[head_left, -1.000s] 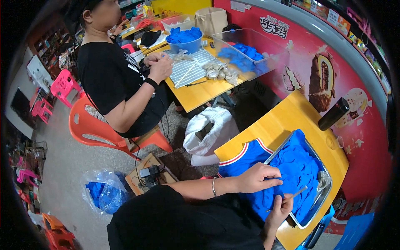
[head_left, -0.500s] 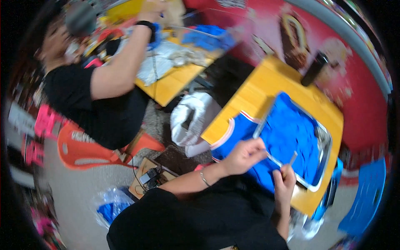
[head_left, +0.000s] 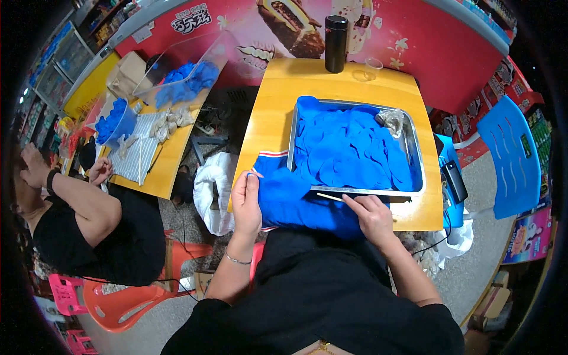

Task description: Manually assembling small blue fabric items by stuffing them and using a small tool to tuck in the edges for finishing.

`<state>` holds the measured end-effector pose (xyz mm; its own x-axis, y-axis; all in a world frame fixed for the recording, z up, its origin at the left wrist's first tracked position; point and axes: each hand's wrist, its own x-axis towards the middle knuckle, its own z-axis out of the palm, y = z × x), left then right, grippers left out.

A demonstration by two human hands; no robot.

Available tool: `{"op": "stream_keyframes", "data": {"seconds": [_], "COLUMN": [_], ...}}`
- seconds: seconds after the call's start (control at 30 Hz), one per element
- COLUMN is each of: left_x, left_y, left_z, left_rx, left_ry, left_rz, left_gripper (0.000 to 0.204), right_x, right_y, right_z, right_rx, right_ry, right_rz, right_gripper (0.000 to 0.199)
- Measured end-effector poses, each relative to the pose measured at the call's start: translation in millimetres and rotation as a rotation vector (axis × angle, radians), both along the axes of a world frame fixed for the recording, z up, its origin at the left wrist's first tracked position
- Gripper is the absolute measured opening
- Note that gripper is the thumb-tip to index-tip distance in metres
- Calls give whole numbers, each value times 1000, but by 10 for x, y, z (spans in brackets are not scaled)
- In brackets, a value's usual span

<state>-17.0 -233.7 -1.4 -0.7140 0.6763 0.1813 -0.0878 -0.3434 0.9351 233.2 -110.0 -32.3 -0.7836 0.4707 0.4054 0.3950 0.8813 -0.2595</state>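
On the yellow table stands a metal tray heaped with thin blue pieces. A striped-edged blue cloth hangs over the table's front edge toward my lap. My left hand is closed, thumb against finger, at the cloth's left end. It pinches a thin blue piece that spreads to the right. Below the tray's front rim, my right hand grips a thin pale stick pointing left. Greyish crumpled bundles lie in the tray's back right corner.
A black bottle and a clear plastic cup stand at the back of the table. On the left, another person in black sits by a second table with blue-filled containers. A blue chair stands at right, a white sack between the tables.
My view has swung toward the table and levelled. My left hand now pinches a blue piece; my right hand's stick has tilted from upright to nearly flat. The other person's arm has come down.
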Motion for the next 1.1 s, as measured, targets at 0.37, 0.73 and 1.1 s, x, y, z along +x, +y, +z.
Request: {"op": "stream_keyframes", "data": {"seconds": [0.37,0.73,1.1], "left_x": [78,123,143], "left_y": [583,881,636], "left_z": [72,41,-20], "left_rx": [47,-350,-92], "left_ry": [70,1022,484], "left_rz": [-179,31,-182], "left_gripper": [9,34,21], "right_x": [34,-125,93], "right_y": [212,2306,2302], "right_z": [137,246,737], "right_rx": [-35,263,20], "right_ry": [418,-68,273], "right_rz": [143,-232,-293], "right_gripper": [29,18,12]}}
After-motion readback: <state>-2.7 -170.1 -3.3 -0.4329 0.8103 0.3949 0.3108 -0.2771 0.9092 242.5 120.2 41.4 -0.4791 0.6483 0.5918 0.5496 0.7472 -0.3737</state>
